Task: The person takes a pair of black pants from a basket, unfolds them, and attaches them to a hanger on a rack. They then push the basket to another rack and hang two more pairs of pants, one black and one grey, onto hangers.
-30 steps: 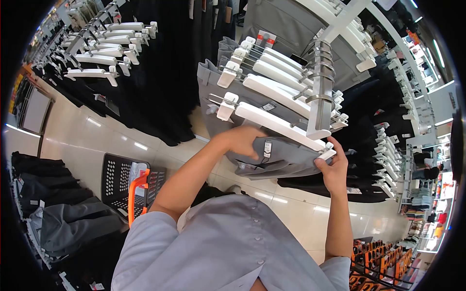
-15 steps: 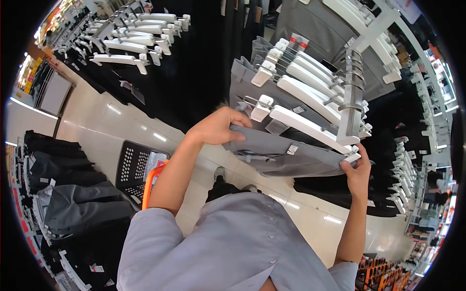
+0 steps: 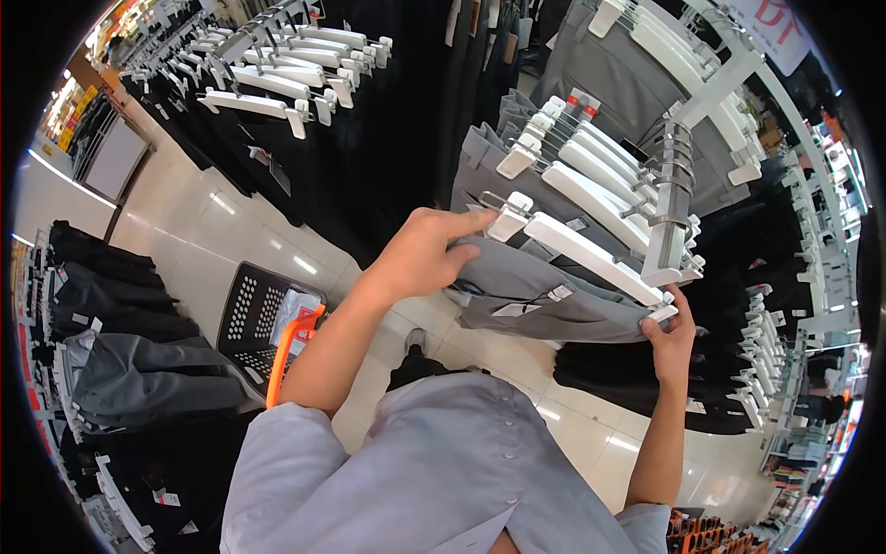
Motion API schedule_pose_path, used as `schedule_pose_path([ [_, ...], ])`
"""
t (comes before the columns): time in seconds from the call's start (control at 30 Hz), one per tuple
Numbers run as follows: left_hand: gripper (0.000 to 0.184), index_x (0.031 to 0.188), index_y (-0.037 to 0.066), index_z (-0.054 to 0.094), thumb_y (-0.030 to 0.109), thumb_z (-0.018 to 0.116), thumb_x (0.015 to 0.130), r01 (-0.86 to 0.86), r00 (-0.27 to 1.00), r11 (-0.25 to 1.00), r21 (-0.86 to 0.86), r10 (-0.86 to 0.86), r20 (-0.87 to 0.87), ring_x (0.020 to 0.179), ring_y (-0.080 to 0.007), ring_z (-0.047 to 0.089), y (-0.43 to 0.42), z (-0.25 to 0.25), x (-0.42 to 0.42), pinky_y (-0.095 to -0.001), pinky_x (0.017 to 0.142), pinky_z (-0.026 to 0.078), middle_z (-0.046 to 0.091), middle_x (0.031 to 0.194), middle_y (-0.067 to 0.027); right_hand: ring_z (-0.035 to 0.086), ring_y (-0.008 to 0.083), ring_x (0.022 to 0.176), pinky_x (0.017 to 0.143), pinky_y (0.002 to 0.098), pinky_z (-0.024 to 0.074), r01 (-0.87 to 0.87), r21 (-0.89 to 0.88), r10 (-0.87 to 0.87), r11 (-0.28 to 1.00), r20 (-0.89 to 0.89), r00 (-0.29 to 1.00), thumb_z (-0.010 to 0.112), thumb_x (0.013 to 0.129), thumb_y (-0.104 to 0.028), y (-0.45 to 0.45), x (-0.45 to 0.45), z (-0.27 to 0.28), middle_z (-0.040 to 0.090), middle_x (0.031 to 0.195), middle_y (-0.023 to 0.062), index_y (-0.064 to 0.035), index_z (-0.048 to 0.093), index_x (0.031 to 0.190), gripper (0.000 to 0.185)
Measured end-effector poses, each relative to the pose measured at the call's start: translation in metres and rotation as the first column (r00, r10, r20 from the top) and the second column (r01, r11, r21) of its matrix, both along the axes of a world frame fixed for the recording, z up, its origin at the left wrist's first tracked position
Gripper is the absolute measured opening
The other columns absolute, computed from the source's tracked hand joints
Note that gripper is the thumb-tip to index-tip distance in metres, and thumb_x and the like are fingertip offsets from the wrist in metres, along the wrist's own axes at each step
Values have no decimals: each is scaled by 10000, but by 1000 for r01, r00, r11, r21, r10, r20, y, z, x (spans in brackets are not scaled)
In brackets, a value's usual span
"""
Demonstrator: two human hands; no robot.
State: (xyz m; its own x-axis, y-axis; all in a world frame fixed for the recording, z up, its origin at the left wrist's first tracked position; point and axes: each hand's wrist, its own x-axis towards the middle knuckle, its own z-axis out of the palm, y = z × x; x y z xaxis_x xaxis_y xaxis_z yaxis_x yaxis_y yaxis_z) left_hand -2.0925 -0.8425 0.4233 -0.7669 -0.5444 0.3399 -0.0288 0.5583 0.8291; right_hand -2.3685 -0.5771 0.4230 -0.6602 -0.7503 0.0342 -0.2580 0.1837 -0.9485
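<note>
Grey trousers hang by the waistband at the front of the rack, a white tag on them. A white clip hanger runs just above. My left hand pinches the left end of the waistband, its index finger stretched to the hanger's left clip. At the other end my right hand grips the trousers by the right clip, thumb in front and fingers partly hidden behind. More grey trousers hang on white hangers behind.
A dark basket with a packet in it hangs by its orange handle at my left forearm. The metal rack arm juts toward me. Black trousers on racks stand around, and folded-over grey trousers hang at left.
My left hand has shifted up and right, its index finger now reaching the left clip. The trousers' waistband, taut before, now sags and bunches. The right hand stays at the right clip.
</note>
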Motion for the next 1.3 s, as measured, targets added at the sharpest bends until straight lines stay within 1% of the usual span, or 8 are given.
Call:
schedule_pose_path([
  [0.13, 429, 1118, -12, 618, -51, 685, 696, -26, 998, 1000, -10, 26, 57, 920, -307, 660, 2, 5, 5, -312, 822, 515, 643, 1035, -210, 551, 179, 1009, 860, 286, 447, 171, -43, -175, 984, -172, 969, 701, 747, -35, 2, 10, -4, 559, 1112, 129, 27, 453, 1283, 594],
  [0.23, 420, 1106, -13, 626, -52, 691, 693, -19, 999, 999, -31, 19, 26, 924, -308, 658, 3, 4, 9, -304, 813, 518, 645, 1028, -208, 569, 242, 1000, 875, 349, 470, 342, -331, -470, 880, -499, 728, 586, 816, 47, 9, 32, -13, 565, 1105, 183, 44, 508, 1169, 361],
  [0.3, 418, 1102, -13, 628, -53, 692, 690, -37, 999, 999, -33, 38, 14, 928, -309, 656, 3, 3, 11, -302, 812, 517, 646, 1023, -209, 568, 254, 956, 861, 352, 472, 44, -520, -389, 853, -576, 719, 545, 823, 71, 6, 53, -5, 573, 1056, 176, 57, 533, 1082, 260],
  [0.47, 415, 1113, 3, 626, -35, 663, 701, -13, 1000, 996, -92, 10, -30, 743, -347, 629, 7, 2, 9, -342, 656, 494, 642, 902, -216, 605, 326, 927, 796, 361, 488, -413, -215, 90, 885, -791, 606, 687, 737, -24, -91, 117, 64, 606, 1041, 192, 25, 586, 1039, 322],
  [0.77, 420, 1103, -4, 628, -53, 655, 687, 16, 996, 999, -48, -20, -85, 811, -362, 633, 8, 3, 16, -370, 711, 495, 634, 930, -235, 600, 357, 893, 763, 368, 481, -486, 27, 429, 874, -513, 743, 664, 743, -44, -169, 126, 62, 613, 969, 165, 7, 589, 1057, 327],
  [0.87, 420, 1110, 4, 625, -42, 652, 693, 19, 990, 1000, -5, -20, -138, 809, -362, 634, 6, -2, 18, -378, 706, 492, 635, 907, -235, 590, 276, 765, 687, 316, 458, -511, -41, 424, 859, -505, 752, 666, 730, -24, -169, 129, 63, 601, 846, 128, 11, 597, 987, 268],
  [0.97, 357, 1050, 3, 639, -28, 658, 695, -59, 996, 991, 119, 51, 67, 792, -366, 632, 2, 4, 23, -378, 687, 490, 639, 863, -226, 577, 245, 724, 649, 295, 441, -511, -62, 416, 857, -502, 759, 667, 728, -15, -166, 133, 66, 587, 812, 115, 8, 596, 966, 249],
  [1.3, 181, 847, -11, 608, 0, 685, 683, 60, 998, 997, 51, -60, -3, 727, -360, 623, -4, 10, 19, -369, 622, 468, 629, 765, -193, 579, 233, 698, 623, 290, 445, -524, -120, 399, 843, -513, 760, 687, 780, -77, -164, 133, 58, 599, 801, 124, 7, 570, 862, 166],
])
